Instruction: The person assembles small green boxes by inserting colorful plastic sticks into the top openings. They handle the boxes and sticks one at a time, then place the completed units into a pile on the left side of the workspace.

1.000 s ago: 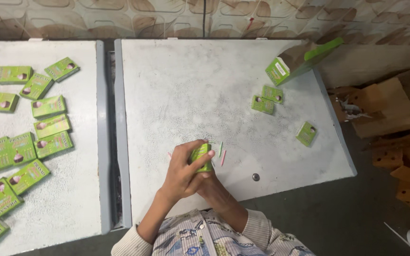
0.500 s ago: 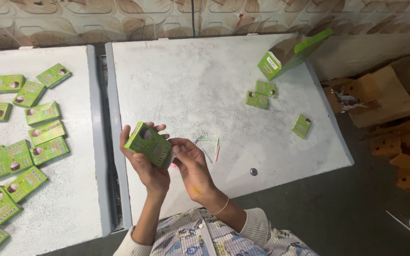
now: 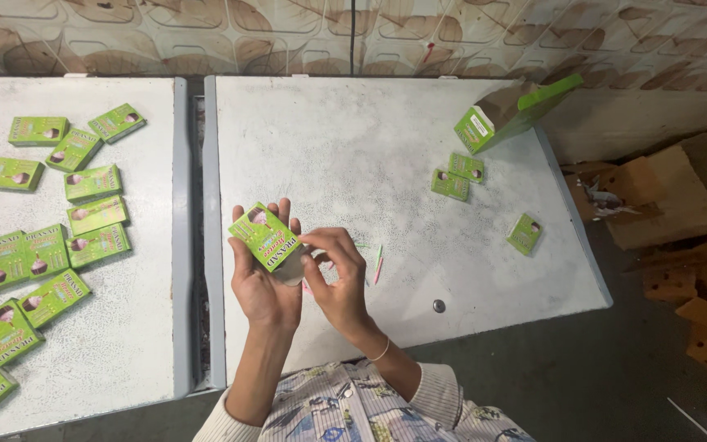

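Note:
My left hand (image 3: 262,282) holds a small green carton (image 3: 266,236) flat against its palm, printed face up, above the near edge of the right grey table (image 3: 353,147). My right hand (image 3: 339,274) pinches the carton's open grey flap at its lower right corner. A few thin pink and green sticks (image 3: 378,263) lie on the table just right of my fingers.
Many finished green cartons (image 3: 92,214) are spread over the left table (image 3: 124,344). On the right table lie two small cartons (image 3: 457,176), a third one (image 3: 525,233) and a larger open green box (image 3: 505,115). Torn brown cardboard (image 3: 656,196) is piled on the floor at right.
The carton went from being gripped edge-on in both hands to lying flat in my left palm. My right hand has moved to its lower flap.

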